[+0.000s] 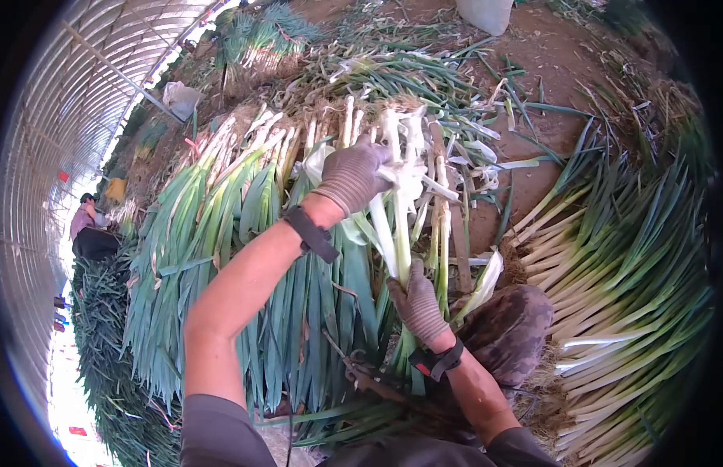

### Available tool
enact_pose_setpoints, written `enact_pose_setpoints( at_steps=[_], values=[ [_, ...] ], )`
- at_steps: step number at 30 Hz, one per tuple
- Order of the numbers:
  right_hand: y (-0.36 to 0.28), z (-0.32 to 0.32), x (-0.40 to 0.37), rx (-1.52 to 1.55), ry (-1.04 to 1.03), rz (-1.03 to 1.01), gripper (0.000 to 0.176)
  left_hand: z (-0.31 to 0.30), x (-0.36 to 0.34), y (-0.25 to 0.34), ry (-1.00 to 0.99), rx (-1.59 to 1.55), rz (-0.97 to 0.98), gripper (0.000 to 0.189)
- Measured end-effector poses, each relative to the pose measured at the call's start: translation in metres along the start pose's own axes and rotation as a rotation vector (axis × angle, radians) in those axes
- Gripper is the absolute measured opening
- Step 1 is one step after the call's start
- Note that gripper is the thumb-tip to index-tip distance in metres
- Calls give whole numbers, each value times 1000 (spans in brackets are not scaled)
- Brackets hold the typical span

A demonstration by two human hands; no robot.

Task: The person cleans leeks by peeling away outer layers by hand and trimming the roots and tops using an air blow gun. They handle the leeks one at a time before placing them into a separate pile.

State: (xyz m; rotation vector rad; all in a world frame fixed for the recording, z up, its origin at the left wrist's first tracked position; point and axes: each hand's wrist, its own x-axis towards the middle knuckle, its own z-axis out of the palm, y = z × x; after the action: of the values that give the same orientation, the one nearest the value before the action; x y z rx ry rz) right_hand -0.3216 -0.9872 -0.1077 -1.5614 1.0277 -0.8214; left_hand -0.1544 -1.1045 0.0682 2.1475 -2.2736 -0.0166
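Both of my hands wear grey-brown gloves. My right hand (420,307) is wrapped round the green part of a few long green onions (400,222), which stand nearly upright with their roots away from me. Higher up, my left hand (352,177) has its fingers closed at the white stalks, on what looks like a loose outer skin (437,187). Its fingertips are partly hidden there. Under and left of my left arm lies a broad row of unpeeled green onions (213,187), their roots pointing away and green leaves towards me.
A long pile of green onions (610,296) lies to my right, past my camouflage-clad knee (507,327). Trimmed leaves and skins (408,70) litter the soil ahead. A pale container (486,14) stands at the back. Far left, another person (89,222) sits beside the tunnel wall.
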Motion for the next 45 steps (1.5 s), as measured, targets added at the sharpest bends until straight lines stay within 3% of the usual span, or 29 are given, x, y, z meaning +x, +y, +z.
enact_pose_setpoints(
  at_steps=[1, 3, 5, 6, 7, 8, 9, 11, 12, 14, 19, 21, 25, 28, 29, 31, 36, 38, 41, 42, 45],
  values=[
    [1, 1, -1, 5, 8, -17, 30, 12, 6, -7, 60, 158, 29, 24],
    [-5, -3, -2, 49, -19, -15, 28, 18, 26, -26, 48, 313, 109, 13],
    [-18, -11, 2, 139, -77, 30, 26, 8, 39, -44, 152, 333, 19, 9],
    [-16, -13, 6, 160, -101, 67, 26, 4, 51, -53, 247, 193, -208, 13],
    [-19, -17, 4, 192, -126, 42, 30, -1, 47, -71, 605, 86, -85, 18],
    [-25, -24, -3, 220, -147, 18, 35, -4, 72, -113, 756, -97, -174, 17],
    [-27, -29, -8, 243, -166, -6, 39, -28, 78, -136, 625, -25, -230, 13],
    [-21, -32, -15, 295, -244, -1, 48, -51, 82, -162, 295, -469, -444, 23],
    [-24, -34, -15, 300, -274, -3, 51, -30, 95, -169, 253, -676, -177, 31],
    [-29, -36, -13, 299, -284, -67, 51, -31, 53, -103, 198, -637, -4, 39],
    [-32, -37, -14, 391, -368, 10, 51, 2, 38, -58, 52, -628, 91, 29],
    [-18, -28, -10, 389, -356, -58, 51, 8, 48, -49, 104, -671, 93, 25],
    [-11, -22, -12, 356, -353, -9, 47, 2, 83, -49, 342, -850, 56, 18],
    [-35, -35, -10, 384, -366, -8, 44, -10, 114, -73, 534, -1140, -31, 14],
    [-39, -40, -9, 432, -371, 24, 43, -11, 122, -81, 563, -1374, 0, 14],
    [-43, -48, -8, 536, -380, 86, 42, -21, 124, -94, 723, -1339, -168, 15],
    [-41, -42, -3, 701, -316, 122, 42, -7, 131, -127, 763, -976, -418, 19],
    [-47, -46, -6, 716, -373, 109, 50, -2, 133, -135, 786, -759, -484, 21],
    [-45, -48, -11, 663, -354, 127, 52, -10, 128, -147, 906, -900, -580, 24],
    [-45, -50, -14, 660, -336, 150, 52, -24, 131, -154, 902, -632, -886, 27],
    [-31, -64, -18, 625, -238, 175, 39, -42, 105, -212, 1110, -979, -470, 20]
  ],
)
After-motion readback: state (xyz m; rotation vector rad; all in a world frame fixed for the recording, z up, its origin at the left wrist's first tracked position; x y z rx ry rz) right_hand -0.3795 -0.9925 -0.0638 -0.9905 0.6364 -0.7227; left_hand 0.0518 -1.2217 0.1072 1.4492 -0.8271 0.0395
